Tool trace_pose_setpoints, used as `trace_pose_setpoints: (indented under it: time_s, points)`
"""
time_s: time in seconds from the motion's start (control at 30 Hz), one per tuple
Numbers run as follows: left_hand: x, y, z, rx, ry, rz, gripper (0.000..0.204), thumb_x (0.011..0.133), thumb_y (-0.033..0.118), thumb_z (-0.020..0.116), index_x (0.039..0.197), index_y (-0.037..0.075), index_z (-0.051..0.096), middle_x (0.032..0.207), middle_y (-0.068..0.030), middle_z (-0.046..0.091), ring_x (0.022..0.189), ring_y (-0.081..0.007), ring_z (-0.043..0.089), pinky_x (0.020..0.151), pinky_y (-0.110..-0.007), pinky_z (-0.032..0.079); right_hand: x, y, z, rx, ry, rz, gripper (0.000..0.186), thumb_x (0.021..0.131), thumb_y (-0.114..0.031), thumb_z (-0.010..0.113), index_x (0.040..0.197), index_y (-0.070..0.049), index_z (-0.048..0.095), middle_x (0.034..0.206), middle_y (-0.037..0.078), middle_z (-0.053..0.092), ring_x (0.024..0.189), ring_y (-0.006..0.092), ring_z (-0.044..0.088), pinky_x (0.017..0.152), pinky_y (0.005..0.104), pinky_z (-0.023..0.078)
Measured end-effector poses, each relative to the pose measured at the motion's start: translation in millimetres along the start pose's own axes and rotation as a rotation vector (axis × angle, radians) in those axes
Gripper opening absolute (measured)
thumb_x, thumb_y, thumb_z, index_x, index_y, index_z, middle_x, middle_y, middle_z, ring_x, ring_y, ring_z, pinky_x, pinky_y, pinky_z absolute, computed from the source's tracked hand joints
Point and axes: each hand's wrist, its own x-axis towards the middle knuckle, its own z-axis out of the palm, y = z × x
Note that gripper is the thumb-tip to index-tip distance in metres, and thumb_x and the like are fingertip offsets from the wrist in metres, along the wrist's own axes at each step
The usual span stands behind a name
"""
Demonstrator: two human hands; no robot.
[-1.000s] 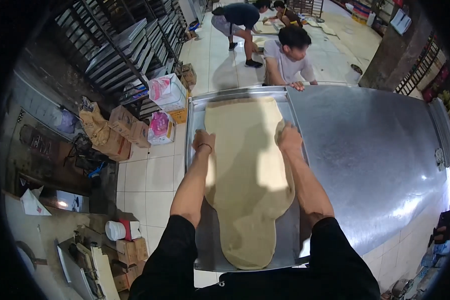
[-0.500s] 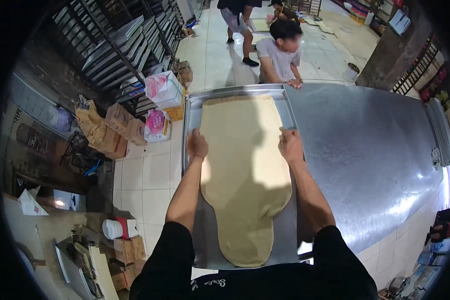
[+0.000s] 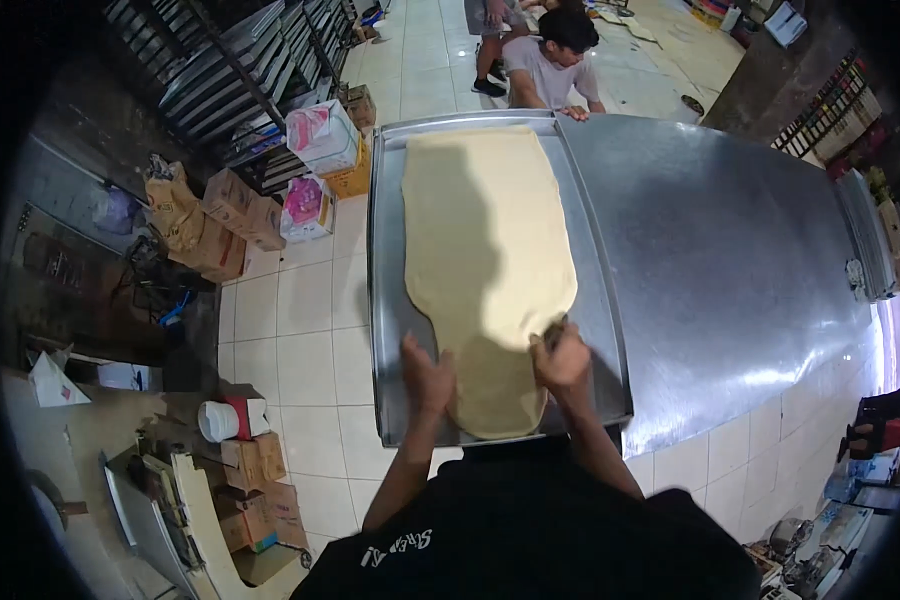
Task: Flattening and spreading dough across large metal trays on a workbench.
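Note:
A long sheet of pale dough [image 3: 490, 230] lies in a shallow metal tray [image 3: 597, 290]. Its far part is wide and the near end narrows to a rounded tongue. My left hand [image 3: 428, 380] is at the left edge of that tongue, open, with thumb and fingers apart. On the opposite edge my right hand [image 3: 564, 362] is closed over the dough. A small dark patch shows by its fingertips; whether it is a held thing or shadow is unclear. Both hands are slightly blurred.
A broad metal table [image 3: 710, 250] adjoins the tray on the right. Beyond the tray crouches a person [image 3: 550, 65], one hand at the table's far edge. Cartons [image 3: 240, 205] and a white box [image 3: 322, 135] stand on the left, before a rack of trays [image 3: 245, 75].
Both hands have moved from the dough's wide part down toward its near end. My left hand has opened. The view has shifted, and the tray's near end now shows farther from the lower edge.

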Motion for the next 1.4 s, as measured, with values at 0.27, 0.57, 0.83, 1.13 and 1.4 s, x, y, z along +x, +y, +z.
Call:
trace_pose_setpoints:
  time_s: [0.27, 0.57, 0.83, 1.13, 1.4]
  points:
    - [43.5, 10.5, 21.2, -0.228, -0.491, -0.267, 0.022, 0.075, 0.016, 0.063, 0.069, 0.004, 0.045, 0.059, -0.002, 0.047, 0.046, -0.0154, 0.043, 0.048, -0.03, 0.042, 20.3, 6.5, 20.5, 0.243, -0.118, 0.269, 0.028, 0.079, -0.021, 0.063, 0.09, 0.004, 0.056, 0.074, 0.016, 0.06, 0.062, 0.0263, 0.058, 0.058, 0.034, 0.048]
    - [67.0, -44.6, 24.7, -0.924, -0.276, -0.72, 0.018, 0.077, 0.02, 0.06, 0.07, 0.004, 0.059, 0.064, -0.0063, 0.055, 0.05, -0.0171, 0.047, 0.049, -0.028, 0.042, 7.7, 27.5, 12.3, 0.939, -0.01, 0.761, 0.036, 0.087, -0.028, 0.057, 0.097, 0.006, 0.061, 0.082, 0.015, 0.064, 0.068, 0.0228, 0.06, 0.061, 0.0324, 0.05]
    - [4.4, -55.7, -5.0, -0.33, -0.032, -0.208, 0.041, 0.075, 0.021, 0.063, 0.103, -0.006, 0.05, 0.093, -0.0195, 0.062, 0.075, -0.0285, 0.061, 0.064, -0.035, 0.049, -25.4, 48.3, -34.1, 0.13, -0.008, 0.286, 0.032, 0.081, -0.021, 0.061, 0.093, 0.009, 0.059, 0.073, 0.013, 0.061, 0.06, 0.0224, 0.057, 0.055, 0.0297, 0.047]
    - [-40.0, 5.9, -32.2, -0.003, -0.422, -0.269, 0.047, 0.071, 0.013, 0.066, 0.106, -0.007, 0.042, 0.092, -0.0169, 0.056, 0.076, -0.0284, 0.056, 0.069, -0.038, 0.046, -53.3, -0.6, -44.2, 0.471, -0.245, 0.389, 0.032, 0.078, -0.017, 0.062, 0.093, 0.011, 0.057, 0.077, 0.013, 0.062, 0.065, 0.0257, 0.058, 0.062, 0.0312, 0.048]
    - [-39.8, -9.6, -24.3, -0.483, -0.572, -0.352, 0.038, 0.082, 0.03, 0.059, 0.098, -0.002, 0.047, 0.081, -0.0182, 0.06, 0.066, -0.0368, 0.059, 0.062, -0.044, 0.048, -52.5, -6.2, -62.4, 0.812, -0.382, 0.541, 0.036, 0.087, -0.028, 0.054, 0.084, 0.009, 0.056, 0.076, 0.015, 0.058, 0.068, 0.0218, 0.056, 0.062, 0.031, 0.046]
